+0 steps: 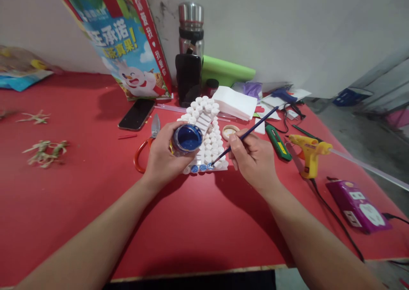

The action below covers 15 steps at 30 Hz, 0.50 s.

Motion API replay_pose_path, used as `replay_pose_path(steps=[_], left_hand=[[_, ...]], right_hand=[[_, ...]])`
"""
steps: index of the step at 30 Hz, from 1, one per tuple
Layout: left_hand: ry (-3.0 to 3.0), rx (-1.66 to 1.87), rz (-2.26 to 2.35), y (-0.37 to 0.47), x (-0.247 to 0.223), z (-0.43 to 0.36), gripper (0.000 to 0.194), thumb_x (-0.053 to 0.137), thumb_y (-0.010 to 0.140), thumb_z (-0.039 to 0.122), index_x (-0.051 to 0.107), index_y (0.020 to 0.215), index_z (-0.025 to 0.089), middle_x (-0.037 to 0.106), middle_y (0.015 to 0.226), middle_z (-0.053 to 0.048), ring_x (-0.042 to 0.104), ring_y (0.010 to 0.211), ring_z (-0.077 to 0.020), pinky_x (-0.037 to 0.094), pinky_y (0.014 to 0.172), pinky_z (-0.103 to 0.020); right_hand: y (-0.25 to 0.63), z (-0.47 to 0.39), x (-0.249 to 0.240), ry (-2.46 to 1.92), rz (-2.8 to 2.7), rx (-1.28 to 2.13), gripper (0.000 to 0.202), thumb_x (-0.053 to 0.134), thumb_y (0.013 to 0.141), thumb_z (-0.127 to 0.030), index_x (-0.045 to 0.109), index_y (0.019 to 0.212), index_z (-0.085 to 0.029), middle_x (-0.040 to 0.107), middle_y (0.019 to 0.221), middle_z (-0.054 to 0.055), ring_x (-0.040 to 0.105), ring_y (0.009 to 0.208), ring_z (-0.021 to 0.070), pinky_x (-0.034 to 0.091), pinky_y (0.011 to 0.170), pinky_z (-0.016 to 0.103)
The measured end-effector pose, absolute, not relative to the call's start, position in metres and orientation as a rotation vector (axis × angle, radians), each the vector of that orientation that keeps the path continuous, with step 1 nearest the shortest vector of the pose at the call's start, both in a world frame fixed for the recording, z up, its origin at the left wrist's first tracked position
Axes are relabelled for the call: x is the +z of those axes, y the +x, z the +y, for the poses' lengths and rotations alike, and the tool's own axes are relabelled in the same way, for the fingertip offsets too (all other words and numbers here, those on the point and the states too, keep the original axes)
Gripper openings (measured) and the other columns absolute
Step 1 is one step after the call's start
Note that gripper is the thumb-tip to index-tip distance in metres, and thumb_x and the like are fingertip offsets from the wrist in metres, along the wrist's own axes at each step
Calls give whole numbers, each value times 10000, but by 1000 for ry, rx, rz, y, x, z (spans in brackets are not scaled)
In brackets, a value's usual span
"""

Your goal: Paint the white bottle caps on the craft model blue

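My left hand (164, 155) is wrapped round a small open jar of blue paint (188, 137), tilted so the paint shows. Between the fingers of my right hand (252, 158) is a thin paintbrush (247, 133), its tip down at the front row of a white craft model (209, 140). The model is built of many small round white pieces with a stair-like strip up the middle. Several pieces at its front edge are blue. The jar and my left hand hide part of its left side. A round lid (230, 132) lies just right of the model.
Orange-handled scissors (140, 153) and a phone (136, 114) lie left. Behind stand a steel flask (191, 17) and a printed bag (128, 47). On the right are a green utility knife (278, 143), a yellow glue gun (308, 151) and a purple power box (358, 207) with cords.
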<state>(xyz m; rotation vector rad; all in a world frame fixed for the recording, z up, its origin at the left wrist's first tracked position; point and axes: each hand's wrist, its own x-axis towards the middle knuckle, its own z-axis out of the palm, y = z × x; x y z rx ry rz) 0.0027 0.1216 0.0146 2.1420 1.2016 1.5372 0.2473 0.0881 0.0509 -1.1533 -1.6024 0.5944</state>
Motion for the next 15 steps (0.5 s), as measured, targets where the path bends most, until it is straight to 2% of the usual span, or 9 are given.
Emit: replay_pose_path(steps=[6,15], left_hand=[[2141,1533,1207,2,14,122,589,918,842,272,707,1392,236,828,1375,-79,812,1267,-305,662,1135,-432],[2119,1474,1265,0,13,122,600,899,855,319,682,1410,242,818,1416,-106,795,1322,-338,647,1186,-499]], right_hand=[[247,86,50,-1169,-1600,627,493,624,1157,-558,563,775,-252,582,649,-12,525,543,128,381,511,282],[244,85,51,-1163,-1590,646,585,627,1139,-698,568,764,-253,607,629,-9,504,498,120,381,483,284]])
